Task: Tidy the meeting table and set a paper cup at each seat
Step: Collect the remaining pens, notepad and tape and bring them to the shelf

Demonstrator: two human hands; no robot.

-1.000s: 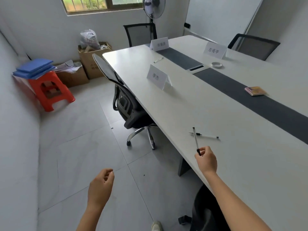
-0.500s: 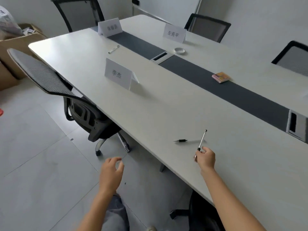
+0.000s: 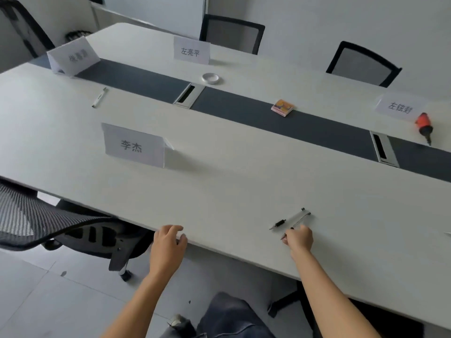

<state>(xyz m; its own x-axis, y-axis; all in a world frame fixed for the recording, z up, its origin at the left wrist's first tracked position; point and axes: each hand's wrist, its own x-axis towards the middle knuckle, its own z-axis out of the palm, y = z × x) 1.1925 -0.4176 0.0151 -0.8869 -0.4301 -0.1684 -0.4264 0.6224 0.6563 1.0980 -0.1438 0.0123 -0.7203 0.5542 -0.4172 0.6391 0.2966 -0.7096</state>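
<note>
My right hand (image 3: 299, 237) pinches the near end of a clear pen (image 3: 301, 219) low over the white meeting table (image 3: 219, 181). A second clear pen (image 3: 285, 220) with a black grip lies on the table just left of it. My left hand (image 3: 168, 242) rests on the table's near edge, fingers loosely curled over the rim, holding nothing. Further back lie a white marker (image 3: 99, 97), a roll of tape (image 3: 210, 78), a small orange-pink card box (image 3: 282, 107) and an orange and black tool (image 3: 424, 126). No paper cup is in view.
Name cards stand at the seats: near left (image 3: 134, 146), far left (image 3: 73, 56), far middle (image 3: 191, 51), far right (image 3: 400, 108). A dark strip (image 3: 305, 125) with cable hatches runs down the table. Mesh chairs stand at near left (image 3: 36, 223) and behind the far side (image 3: 231, 32).
The view has swung right and closer to the table. My left hand rose from beside my leg onto the table edge. My right hand lowered its pen beside the lying one.
</note>
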